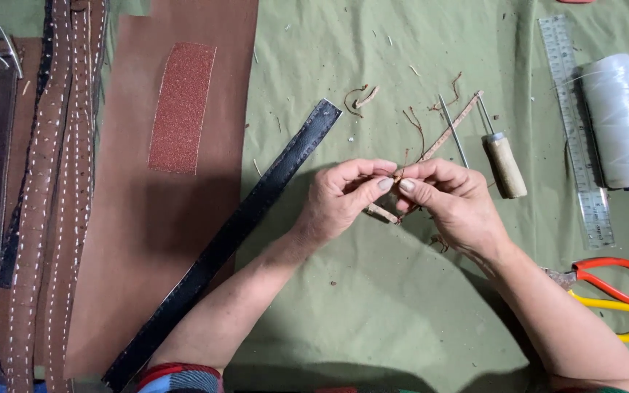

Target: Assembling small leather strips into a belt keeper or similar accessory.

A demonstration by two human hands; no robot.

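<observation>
Your left hand (343, 195) & right hand (449, 200) both pinch a thin leather strip (451, 127), fingertips together; prob. thread too, unclear.

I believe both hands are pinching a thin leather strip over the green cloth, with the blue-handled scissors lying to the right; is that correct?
Not quite: the scissors have red and yellow handles, not blue, as the head view shows. Both hands, left and right, do pinch the thin leather strip over the green cloth.
</observation>
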